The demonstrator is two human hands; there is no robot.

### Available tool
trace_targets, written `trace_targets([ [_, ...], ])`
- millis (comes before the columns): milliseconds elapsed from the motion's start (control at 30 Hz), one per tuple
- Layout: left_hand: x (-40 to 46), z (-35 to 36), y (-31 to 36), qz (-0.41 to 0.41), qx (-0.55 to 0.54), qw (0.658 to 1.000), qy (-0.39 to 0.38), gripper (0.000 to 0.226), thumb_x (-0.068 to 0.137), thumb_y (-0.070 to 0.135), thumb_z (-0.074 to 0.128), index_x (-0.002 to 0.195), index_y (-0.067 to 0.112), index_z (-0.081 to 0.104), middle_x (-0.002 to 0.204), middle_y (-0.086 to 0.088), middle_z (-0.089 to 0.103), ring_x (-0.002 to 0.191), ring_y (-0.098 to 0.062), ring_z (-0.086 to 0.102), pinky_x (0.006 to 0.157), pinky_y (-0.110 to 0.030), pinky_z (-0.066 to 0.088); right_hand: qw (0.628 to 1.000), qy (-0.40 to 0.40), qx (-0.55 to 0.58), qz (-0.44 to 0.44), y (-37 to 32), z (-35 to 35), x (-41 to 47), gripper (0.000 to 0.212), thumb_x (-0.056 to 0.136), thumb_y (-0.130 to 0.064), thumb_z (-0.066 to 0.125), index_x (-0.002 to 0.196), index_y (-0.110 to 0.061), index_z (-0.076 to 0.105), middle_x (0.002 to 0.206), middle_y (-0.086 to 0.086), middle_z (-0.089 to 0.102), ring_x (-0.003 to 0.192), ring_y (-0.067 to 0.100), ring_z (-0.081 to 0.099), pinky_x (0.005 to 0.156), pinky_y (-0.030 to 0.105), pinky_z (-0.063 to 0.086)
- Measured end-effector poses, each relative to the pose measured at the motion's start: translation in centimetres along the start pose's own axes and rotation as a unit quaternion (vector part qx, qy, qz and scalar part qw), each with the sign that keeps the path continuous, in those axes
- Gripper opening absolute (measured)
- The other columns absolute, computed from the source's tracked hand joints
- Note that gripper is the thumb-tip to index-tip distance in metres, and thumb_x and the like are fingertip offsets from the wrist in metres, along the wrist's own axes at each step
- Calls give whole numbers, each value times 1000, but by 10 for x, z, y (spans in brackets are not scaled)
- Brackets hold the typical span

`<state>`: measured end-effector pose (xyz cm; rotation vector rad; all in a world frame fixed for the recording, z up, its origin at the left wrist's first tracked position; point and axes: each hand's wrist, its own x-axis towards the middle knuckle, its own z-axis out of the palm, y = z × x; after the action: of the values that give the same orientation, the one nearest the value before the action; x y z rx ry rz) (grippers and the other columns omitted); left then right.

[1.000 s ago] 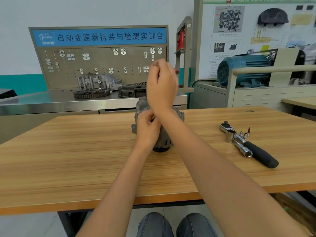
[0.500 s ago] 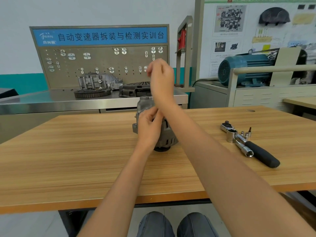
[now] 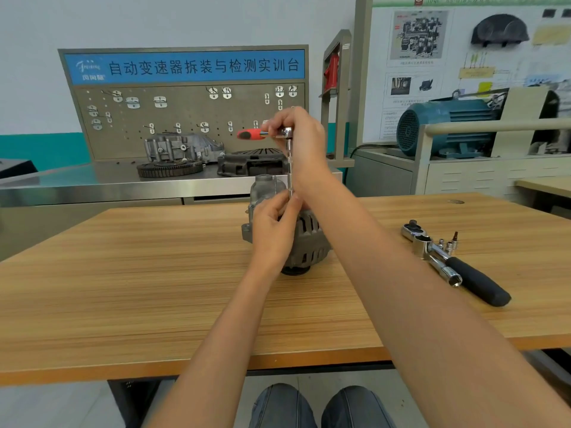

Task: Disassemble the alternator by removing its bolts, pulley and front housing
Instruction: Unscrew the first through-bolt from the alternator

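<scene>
Bright, even indoor light with soft, faint shadows; a pale sheen lies on the far steel bench (image 3: 92, 186). Wide-angle bending curves the edges; right far corner looks soft.

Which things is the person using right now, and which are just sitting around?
In use:
alternator, steadied by the left hand
red-handled ratchet with its long extension, gripped by the right hand

Just lying about:
black-handled ratchet and small sockets on the table
gear parts on the back bench
blue motor
</scene>
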<state>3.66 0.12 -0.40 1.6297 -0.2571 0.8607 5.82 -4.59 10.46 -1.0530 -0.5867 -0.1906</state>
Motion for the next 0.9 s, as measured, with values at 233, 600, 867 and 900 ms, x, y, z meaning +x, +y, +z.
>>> trace_targets([
  [233, 4, -2, -9, -55, -4, 998, 18, 18, 88, -3, 53, 78, -14, 61, 77, -23, 58, 74, -17, 44, 67, -33, 33, 835, 186, -407, -320, 28, 9, -14, 19, 89, -8, 47, 81, -5, 64, 76, 1, 55, 79, 18, 50, 91, 40, 40],
  [600, 0, -2, -2, -27, -14, 999, 12, 28, 95, 10, 53, 73, 21, 66, 67, 9, 64, 68, -3, 55, 64, -21, 41, 979, 20, -175, -101, 9, 9, -5, 30, 91, 1, 40, 66, -7, 53, 76, 7, 58, 64, 8, 55, 63, 20, 45],
  [867, 3, -1, -6, -66, -36, 997, 36, 28, 90, 3, 57, 64, 12, 64, 61, -3, 56, 62, -13, 46, 55, -25, 36, 829, 93, -488, -256, 19, 11, -10, 23, 92, -12, 43, 83, -6, 63, 83, 2, 54, 91, 21, 48, 95, 38, 39],
  [900, 2, -1, -4, -57, -43, 997, 35, 37, 92, 6, 56, 61, 24, 64, 58, 2, 57, 60, -8, 46, 54, -21, 36, 881, 63, -412, -224, 16, 10, -10, 24, 91, -10, 44, 74, -7, 62, 78, 0, 54, 87, 18, 50, 84, 33, 43],
])
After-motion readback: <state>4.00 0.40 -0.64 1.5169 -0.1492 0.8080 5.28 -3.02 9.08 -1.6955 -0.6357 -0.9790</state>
